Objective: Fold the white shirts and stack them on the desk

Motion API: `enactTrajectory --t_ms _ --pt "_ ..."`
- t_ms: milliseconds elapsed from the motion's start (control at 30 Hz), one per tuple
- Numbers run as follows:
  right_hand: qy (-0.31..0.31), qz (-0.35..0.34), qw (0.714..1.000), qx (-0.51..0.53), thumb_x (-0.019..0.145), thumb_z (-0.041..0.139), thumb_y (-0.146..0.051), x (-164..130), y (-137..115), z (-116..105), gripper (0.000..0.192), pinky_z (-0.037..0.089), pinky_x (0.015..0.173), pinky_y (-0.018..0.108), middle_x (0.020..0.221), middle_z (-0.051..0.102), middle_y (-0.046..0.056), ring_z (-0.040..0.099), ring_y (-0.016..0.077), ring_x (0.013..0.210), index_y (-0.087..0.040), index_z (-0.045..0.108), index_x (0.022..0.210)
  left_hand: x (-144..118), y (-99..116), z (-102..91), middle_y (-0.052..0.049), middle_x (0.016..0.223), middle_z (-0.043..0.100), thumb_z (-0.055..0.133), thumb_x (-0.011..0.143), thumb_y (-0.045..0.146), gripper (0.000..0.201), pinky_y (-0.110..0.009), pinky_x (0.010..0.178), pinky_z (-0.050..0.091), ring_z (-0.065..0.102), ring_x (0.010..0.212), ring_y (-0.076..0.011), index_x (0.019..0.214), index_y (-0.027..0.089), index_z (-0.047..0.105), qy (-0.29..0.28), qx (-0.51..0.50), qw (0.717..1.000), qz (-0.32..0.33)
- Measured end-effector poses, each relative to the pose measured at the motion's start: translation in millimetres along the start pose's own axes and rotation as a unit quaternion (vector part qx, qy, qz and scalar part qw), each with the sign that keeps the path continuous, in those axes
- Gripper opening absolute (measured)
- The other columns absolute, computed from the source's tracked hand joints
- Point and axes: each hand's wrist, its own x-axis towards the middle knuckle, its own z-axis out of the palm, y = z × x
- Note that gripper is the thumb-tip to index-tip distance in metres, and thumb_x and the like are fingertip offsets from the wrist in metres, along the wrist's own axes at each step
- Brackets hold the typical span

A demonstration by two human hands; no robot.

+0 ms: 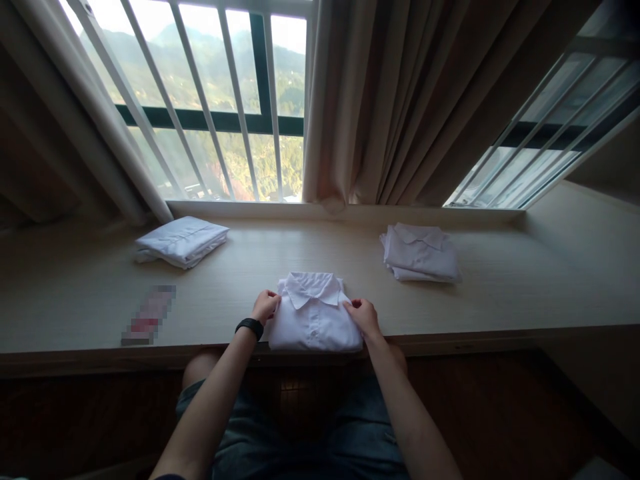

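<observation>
A folded white collared shirt (314,313) lies at the front edge of the pale wooden ledge (75,293), collar facing the window. My left hand (265,306), with a black band on its wrist, pinches the shirt's left side. My right hand (364,316) grips the shirt's right side. Both hands rest on the ledge beside the fabric.
A folded white garment (181,241) lies at the back left and a stack of folded white shirts (420,253) at the back right. A blurred pinkish item (149,315) sits on the left. Barred windows and a beige curtain (380,100) stand behind.
</observation>
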Motion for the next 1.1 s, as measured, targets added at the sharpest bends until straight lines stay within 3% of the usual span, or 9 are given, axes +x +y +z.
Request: enactTrajectory --t_ms 133,300,400,500,667,767,867,967,1100 --pt "0.023 -0.026 0.997 -0.064 0.072 0.07 -0.04 1.6 -13.5 7.4 0.024 0.049 0.076 0.031 0.083 0.075 0.01 0.068 0.0239 0.08 -0.017 0.072 0.079 -9.8 -1.7 -6.6 -0.006 0.087 0.07 0.074 0.069 0.034 0.027 -0.029 0.07 0.046 0.064 0.079 -0.0198 0.09 0.02 0.065 0.018 0.061 0.997 0.044" --pt "0.026 -0.005 0.998 -0.054 0.078 0.063 -0.043 0.6 -12.4 9.1 0.029 0.048 0.069 0.028 0.076 0.075 0.009 0.068 0.0233 0.076 -0.016 0.074 0.076 -18.0 -7.7 -6.0 -0.006 0.086 0.074 0.074 0.068 0.026 0.024 -0.027 0.071 0.047 0.067 0.082 -0.0209 0.091 0.019 0.071 -0.003 0.098 0.994 0.053" --pt "0.054 0.0 0.996 -0.072 0.087 0.053 -0.042 -7.9 -11.1 0.6 0.036 0.047 0.075 0.03 0.086 0.075 0.013 0.068 0.025 0.084 -0.015 0.075 0.084 -18.4 -10.6 -5.2 -0.008 0.094 0.074 0.071 0.073 0.029 0.031 -0.027 0.072 0.047 0.067 0.086 -0.0209 0.101 0.017 0.069 0.012 0.097 0.994 0.046" --pt "0.075 -0.043 0.985 -0.147 0.09 0.052 -0.044 -22.9 -17.2 -3.8 0.038 0.046 0.084 0.032 0.101 0.074 0.016 0.066 0.0273 0.098 -0.015 0.074 0.096 -19.8 -9.1 -2.6 -0.009 0.1 0.073 0.07 0.075 0.031 0.035 -0.028 0.077 0.047 0.067 0.091 -0.0218 0.107 0.017 0.067 0.02 0.093 0.994 0.055" --pt "-0.012 -0.046 0.967 -0.249 0.086 0.062 -0.037 -38.2 -28.9 2.0 0.024 0.045 0.079 0.034 0.095 0.074 0.016 0.067 0.0283 0.091 -0.018 0.077 0.091 -25.8 -6.4 3.1 -0.012 0.104 0.071 0.072 0.071 0.03 0.038 -0.031 0.08 0.047 0.066 0.095 -0.0247 0.106 0.017 0.067 0.027 0.071 0.995 0.057" --pt "0.008 -0.026 0.985 -0.172 0.083 0.064 -0.034 -33.8 -27.1 4.1 0.019 0.046 0.078 0.034 0.088 0.075 0.013 0.068 0.027 0.087 -0.02 0.077 0.083 -29.6 -6.6 3.9 -0.013 0.103 0.071 0.074 0.067 0.028 0.037 -0.032 0.079 0.048 0.066 0.094 -0.0257 0.102 0.016 0.068 0.03 0.04 0.997 0.052" --pt "0.029 0.017 0.997 0.068 0.075 0.072 -0.039 -25.4 -20.8 5.0 0.02 0.048 0.078 0.032 0.084 0.074 0.009 0.067 0.0244 0.083 -0.02 0.074 0.08 -34.4 -6.6 4.0 -0.013 0.11 0.069 0.074 0.069 0.031 0.041 -0.03 0.077 0.051 0.067 0.095 -0.0234 0.106 0.016 0.065 0.027 -0.027 0.998 0.058" --pt "-0.018 0.099 0.95 0.294 0.066 0.079 -0.041 -19.9 -13.6 5.4 0.026 0.052 0.072 0.031 0.077 0.073 0.006 0.066 0.0207 0.074 -0.019 0.07 0.077 -40.2 -7.7 4.2 -0.013 0.117 0.067 0.078 0.066 0.033 0.051 -0.028 0.075 0.052 0.067 0.092 -0.0199 0.111 0.016 0.06 -0.002 -0.181 0.983 0.023" --pt "-0.094 0.149 0.93 0.324 0.064 0.082 -0.043 -17.2 -5.4 1.5 0.03 0.053 0.06 0.03 0.072 0.072 0.008 0.066 0.0199 0.066 -0.018 0.067 0.072 -44.5 -11.9 3.7 -0.012 0.105 0.068 0.085 0.057 0.029 0.055 -0.027 0.065 0.05 0.066 0.08 -0.0184 0.104 0.015 0.06 -0.019 -0.231 0.971 -0.051"
